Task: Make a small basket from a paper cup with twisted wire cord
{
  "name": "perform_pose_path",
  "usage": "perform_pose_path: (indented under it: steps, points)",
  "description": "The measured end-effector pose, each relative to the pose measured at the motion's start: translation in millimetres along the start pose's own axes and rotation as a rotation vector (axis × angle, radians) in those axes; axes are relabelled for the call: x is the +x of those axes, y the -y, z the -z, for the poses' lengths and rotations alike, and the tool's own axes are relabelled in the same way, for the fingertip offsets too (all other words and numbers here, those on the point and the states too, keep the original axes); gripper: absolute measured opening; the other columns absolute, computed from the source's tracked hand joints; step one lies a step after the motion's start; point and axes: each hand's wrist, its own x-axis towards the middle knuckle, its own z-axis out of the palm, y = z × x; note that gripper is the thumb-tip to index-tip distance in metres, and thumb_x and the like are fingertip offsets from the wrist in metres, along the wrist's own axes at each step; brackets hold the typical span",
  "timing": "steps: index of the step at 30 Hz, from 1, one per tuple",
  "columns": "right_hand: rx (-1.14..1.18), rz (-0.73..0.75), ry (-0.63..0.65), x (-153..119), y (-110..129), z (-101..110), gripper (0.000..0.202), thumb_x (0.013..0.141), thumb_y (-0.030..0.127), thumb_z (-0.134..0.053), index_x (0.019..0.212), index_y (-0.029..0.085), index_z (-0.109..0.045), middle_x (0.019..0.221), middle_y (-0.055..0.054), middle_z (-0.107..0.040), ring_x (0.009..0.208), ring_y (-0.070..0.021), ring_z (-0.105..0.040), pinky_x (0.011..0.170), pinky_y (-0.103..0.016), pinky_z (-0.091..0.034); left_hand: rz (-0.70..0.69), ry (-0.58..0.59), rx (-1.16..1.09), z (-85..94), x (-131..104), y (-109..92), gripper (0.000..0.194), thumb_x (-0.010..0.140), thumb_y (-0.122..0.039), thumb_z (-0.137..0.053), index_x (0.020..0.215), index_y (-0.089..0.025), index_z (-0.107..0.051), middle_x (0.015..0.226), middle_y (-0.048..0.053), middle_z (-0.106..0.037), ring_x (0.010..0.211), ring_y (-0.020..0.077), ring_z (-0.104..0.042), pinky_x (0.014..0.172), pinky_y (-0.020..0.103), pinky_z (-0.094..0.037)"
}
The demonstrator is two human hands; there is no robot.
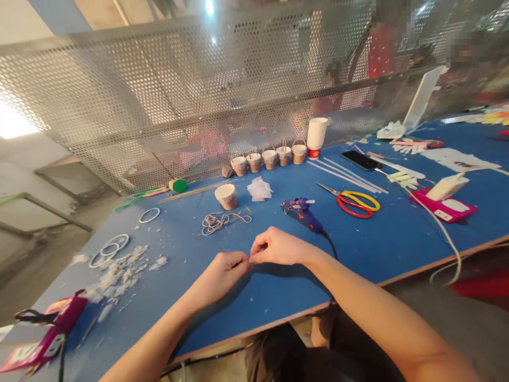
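Observation:
My left hand (230, 267) and my right hand (274, 246) meet fingertip to fingertip above the near middle of the blue table (278, 292). The fingers of both are pinched together; whatever is between them is too small to make out. Beyond them lies a tangle of thin cord (218, 223), with a small cup (226, 197) wrapped in brown just behind it. A blue glue gun (300, 211) rests on its side past my right hand. Scissors (353, 201) with red and yellow handles lie to its right. A small pile of white paper pieces (260, 189) sits near the cup.
Several wrapped little cups (269, 159) line the back, beside a stack of paper cups (317, 138). White scraps (123, 273) and rings (149, 215) cover the left. Pink power strips (445, 206) sit at both ends; a phone (360, 160) lies at back right. A perforated metal panel (178, 95) stands behind.

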Motion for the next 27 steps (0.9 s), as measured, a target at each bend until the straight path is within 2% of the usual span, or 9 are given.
perform_pose_path:
  steps: [4,8,11,13,16,21,24,26,27]
  points:
    - [-0.138,0.162,-0.227,-2,1,-12,0.008,0.075,0.016,-0.069,0.067,0.016,-0.072,0.066,0.001,-0.066,0.064,-0.012,-0.055,0.063,-0.025,-0.036,0.102,-0.164,-0.151,-5.3,3,2,0.028,0.077,-0.039,-0.05,0.059,-0.018,-0.054,0.043,-0.008,-0.034,0.04,0.0073,-0.03,0.039,0.019,-0.022]
    - [-0.435,0.416,-0.526,-6,-2,-21,0.012,0.081,0.016,-0.066,0.072,0.02,-0.072,0.069,0.0,-0.066,0.07,-0.0146,-0.053,0.07,-0.03,-0.031,0.181,-0.295,-0.552,-4.9,5,4,0.025,0.072,-0.042,-0.058,0.066,-0.018,-0.055,0.04,-0.012,-0.023,0.036,0.0049,-0.018,0.034,0.017,-0.018]
    - [-0.565,0.576,-0.658,-8,-4,-28,0.019,0.088,0.017,-0.057,0.076,0.02,-0.072,0.068,-0.002,-0.065,0.069,-0.0163,-0.05,0.066,-0.032,-0.028,0.192,-0.299,-0.818,-4.2,6,4,0.029,0.067,-0.044,-0.067,0.068,-0.018,-0.056,0.043,-0.014,-0.019,0.039,0.0037,-0.012,0.033,0.014,-0.014]
    - [-0.504,0.587,-0.686,-8,-5,-31,0.019,0.088,0.017,-0.056,0.078,0.02,-0.072,0.067,-0.002,-0.064,0.068,-0.0162,-0.05,0.066,-0.033,-0.029,0.194,-0.257,-0.942,-4.7,6,4,0.031,0.065,-0.044,-0.071,0.068,-0.017,-0.056,0.044,-0.014,-0.019,0.04,0.0029,-0.01,0.032,0.013,-0.013]
    - [-0.211,0.457,-0.612,-5,-5,-33,0.017,0.083,0.015,-0.059,0.078,0.022,-0.073,0.071,-0.001,-0.067,0.072,-0.0164,-0.054,0.071,-0.032,-0.033,0.203,-0.183,-1.066,-6.5,6,4,0.032,0.064,-0.043,-0.074,0.066,-0.017,-0.056,0.044,-0.014,-0.018,0.04,0.0021,-0.007,0.031,0.011,-0.013]
    - [0.386,0.115,-0.287,5,-6,-28,0.013,0.074,0.022,-0.063,0.066,0.02,-0.072,0.071,-0.001,-0.068,0.068,-0.0156,-0.058,0.065,-0.028,-0.04,0.236,-0.006,-1.081,-5.0,7,10,0.027,0.064,-0.037,-0.073,0.06,-0.017,-0.055,0.04,-0.014,-0.019,0.036,0.0014,-0.007,0.029,0.012,-0.012]
    - [0.49,-0.044,-0.169,7,-7,-21,0.008,0.065,0.026,-0.07,0.062,0.018,-0.071,0.059,0.002,-0.063,0.058,-0.0129,-0.053,0.059,-0.026,-0.039,0.257,0.127,-0.946,2.0,6,14,0.022,0.065,-0.033,-0.069,0.058,-0.017,-0.056,0.037,-0.013,-0.022,0.034,0.0015,-0.009,0.03,0.015,-0.011]
    - [0.461,-0.077,-0.091,6,-8,-17,0.01,0.062,0.027,-0.073,0.061,0.017,-0.07,0.055,0.003,-0.061,0.055,-0.0118,-0.051,0.057,-0.025,-0.038,0.279,0.219,-0.784,7.4,4,14,0.018,0.067,-0.031,-0.065,0.059,-0.016,-0.059,0.036,-0.012,-0.025,0.033,0.0024,-0.013,0.031,0.016,-0.014]
    - [0.424,-0.076,-0.061,6,-7,-15,0.01,0.063,0.026,-0.073,0.061,0.017,-0.07,0.055,0.003,-0.061,0.055,-0.0118,-0.051,0.057,-0.025,-0.038,0.273,0.217,-0.681,9.5,3,14,0.017,0.068,-0.03,-0.063,0.059,-0.016,-0.06,0.036,-0.011,-0.028,0.032,0.0031,-0.016,0.032,0.017,-0.015]
